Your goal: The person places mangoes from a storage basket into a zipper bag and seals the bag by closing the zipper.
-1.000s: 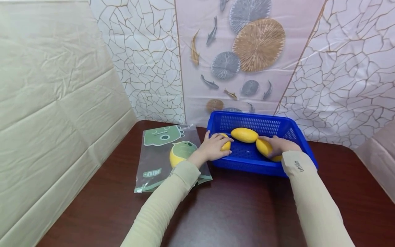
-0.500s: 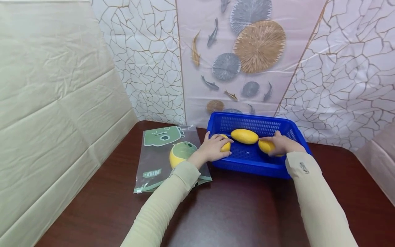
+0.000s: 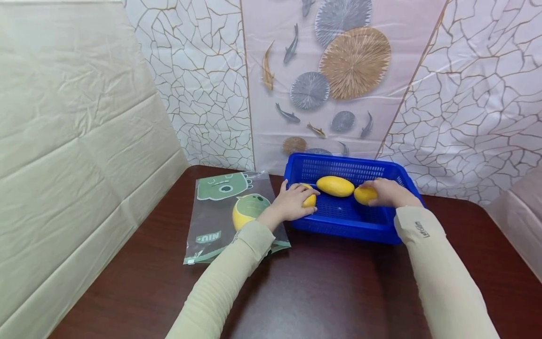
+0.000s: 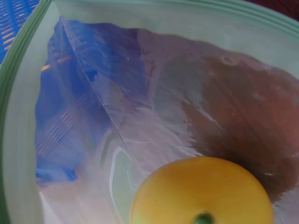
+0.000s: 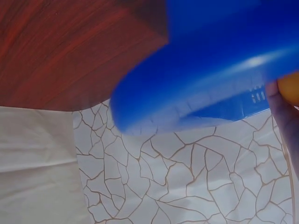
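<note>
In the head view, my left hand (image 3: 292, 202) grips a yellow mango (image 3: 309, 201) at the left end of the blue basket (image 3: 338, 228). My right hand (image 3: 388, 192) holds another mango (image 3: 365, 195) inside the basket's right half, with its thumb and fingers around the fruit. A third mango (image 3: 335, 186) lies between them near the back wall. Left of the basket, a clear zip bag (image 3: 211, 214) with green prints contains a yellow mango (image 3: 242, 219). The left wrist view shows that fruit's green stem, but not the left hand. The right hand (image 5: 286, 126) is partly visible at the right wrist view's edge.
A dark reddish-brown table (image 3: 313, 287) extends in front of the basket. Patterned fabric (image 3: 207, 94) stands directly behind the bag and basket, and a cream fabric wall (image 3: 84, 155) borders the left side.
My right hand has shifted slightly right and back, with less of its mango showing. The left hand, middle mango and bag have stayed in place.
</note>
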### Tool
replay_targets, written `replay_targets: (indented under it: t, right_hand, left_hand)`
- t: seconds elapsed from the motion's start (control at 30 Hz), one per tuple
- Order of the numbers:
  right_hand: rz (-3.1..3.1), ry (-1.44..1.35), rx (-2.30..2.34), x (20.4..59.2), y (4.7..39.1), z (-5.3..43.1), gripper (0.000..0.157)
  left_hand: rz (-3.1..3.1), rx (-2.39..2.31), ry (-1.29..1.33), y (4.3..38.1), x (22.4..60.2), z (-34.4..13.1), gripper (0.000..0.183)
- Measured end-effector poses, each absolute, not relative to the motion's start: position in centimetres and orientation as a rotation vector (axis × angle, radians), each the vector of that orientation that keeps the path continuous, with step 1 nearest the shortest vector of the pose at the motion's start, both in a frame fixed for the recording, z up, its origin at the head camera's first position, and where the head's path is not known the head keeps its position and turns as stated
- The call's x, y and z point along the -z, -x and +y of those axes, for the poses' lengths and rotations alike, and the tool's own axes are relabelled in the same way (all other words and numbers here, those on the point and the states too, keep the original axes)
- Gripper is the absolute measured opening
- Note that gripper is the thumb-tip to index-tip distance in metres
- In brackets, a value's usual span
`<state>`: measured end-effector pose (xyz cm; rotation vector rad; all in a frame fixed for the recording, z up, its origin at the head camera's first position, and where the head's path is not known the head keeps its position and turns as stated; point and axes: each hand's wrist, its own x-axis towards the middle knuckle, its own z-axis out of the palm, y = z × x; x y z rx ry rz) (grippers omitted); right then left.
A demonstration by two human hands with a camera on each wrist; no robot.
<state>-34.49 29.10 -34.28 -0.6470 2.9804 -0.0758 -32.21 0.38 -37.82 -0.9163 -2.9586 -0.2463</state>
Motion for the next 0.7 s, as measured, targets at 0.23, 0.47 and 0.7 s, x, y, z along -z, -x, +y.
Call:
replay_targets:
  t: [0.23, 0.47, 0.7]
  right_hand:
    - [3.001, 0.642, 0.062, 33.6, 34.3, 29.0, 0.046]
    - [3.029, 0.709, 0.112, 33.1, 34.1, 28.9, 0.042]
    - [3.060, 0.777, 0.120, 33.1, 33.7, 28.9, 0.040]
  left_hand:
    - [-2.960, 0.254, 0.918, 32.3, 37.8, 0.4, 0.048]
    - [-2.966, 0.249, 0.909, 32.3, 37.9, 0.4, 0.047]
    - [-2.961, 0.272, 0.916, 32.2, 37.9, 0.4, 0.045]
